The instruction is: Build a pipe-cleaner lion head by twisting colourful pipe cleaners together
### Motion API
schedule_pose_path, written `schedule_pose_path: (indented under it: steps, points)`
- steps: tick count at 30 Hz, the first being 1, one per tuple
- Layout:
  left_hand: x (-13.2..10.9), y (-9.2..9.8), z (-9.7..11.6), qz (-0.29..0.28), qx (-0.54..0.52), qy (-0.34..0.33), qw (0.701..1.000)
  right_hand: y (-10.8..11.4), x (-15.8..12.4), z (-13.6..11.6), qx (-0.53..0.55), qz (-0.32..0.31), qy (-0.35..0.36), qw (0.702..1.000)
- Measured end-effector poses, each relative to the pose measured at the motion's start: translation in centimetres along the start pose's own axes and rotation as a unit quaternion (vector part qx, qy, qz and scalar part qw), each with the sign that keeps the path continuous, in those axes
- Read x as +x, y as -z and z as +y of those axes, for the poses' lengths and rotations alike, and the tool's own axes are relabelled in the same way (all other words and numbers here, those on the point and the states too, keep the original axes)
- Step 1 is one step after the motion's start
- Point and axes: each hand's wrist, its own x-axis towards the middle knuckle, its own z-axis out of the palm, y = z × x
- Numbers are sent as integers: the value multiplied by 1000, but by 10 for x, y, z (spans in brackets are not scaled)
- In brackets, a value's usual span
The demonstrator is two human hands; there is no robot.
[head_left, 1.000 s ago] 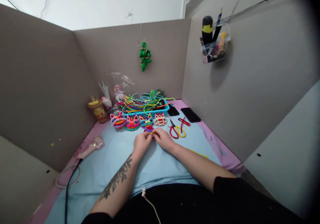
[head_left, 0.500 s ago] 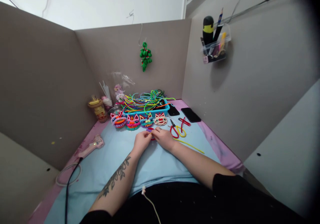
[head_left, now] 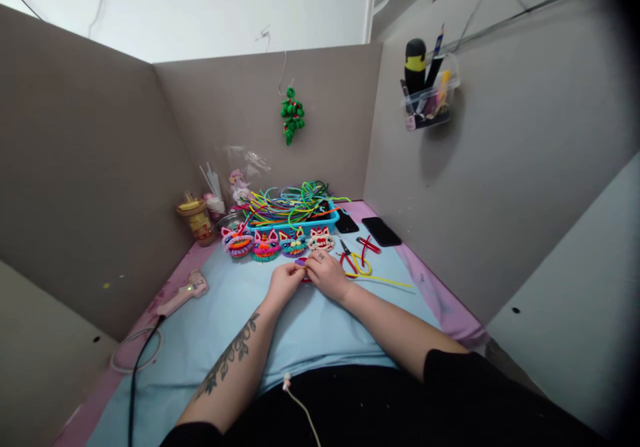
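Between my two hands sits a small purple and red pipe-cleaner piece (head_left: 300,261), mostly covered by fingers. My left hand (head_left: 286,284) is closed, its thumb and fingertips pinching the piece from the left. Opposite it, my right hand (head_left: 325,274) curls over the other side, fingers closed. A yellow pipe cleaner (head_left: 385,280) runs out from under my right hand towards the right, its end above the cloth; a bit of yellow shows at the fingertips. Just beyond the hands stand several fuzzy lion-head figures (head_left: 293,242). Scissors (head_left: 362,265) with red and yellow handles lie right of my right hand.
A blue basket (head_left: 320,222) heaped with colourful pipe cleaners stands behind the figures. Two black phones, one a dark slab (head_left: 381,232), and red-handled pliers (head_left: 369,245) lie at right. A pink glue gun (head_left: 185,294) with a cord and a lidded cup (head_left: 196,219) are at left.
The yellow pipe cleaner's free end has swung up and away from me, now crossing the scissors' handle. My hands stay together at nearly the same spot. The camera view shifted slightly.
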Motion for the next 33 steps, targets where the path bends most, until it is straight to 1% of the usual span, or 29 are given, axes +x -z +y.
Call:
schedule_pose_path:
  steps: [4,11,15,22,28,33]
  points:
    - [0,0,2,15,-7,10,1000,0,-1,2,23,11,3,1000]
    - [-1,0,0,23,-94,55,994,-3,-4,-1,66,16,0,998]
    - [1,-4,-6,35,-98,38,994,-4,-4,-4,86,19,-12,996]
    - [7,-6,-17,55,-66,18,996,-8,-7,-8,115,60,-21,991]
    - [5,-6,-21,78,24,-28,996,-11,-6,-11,125,64,-45,989]
    - [1,-3,-17,81,75,-49,993,-9,-4,-11,131,61,-59,988]
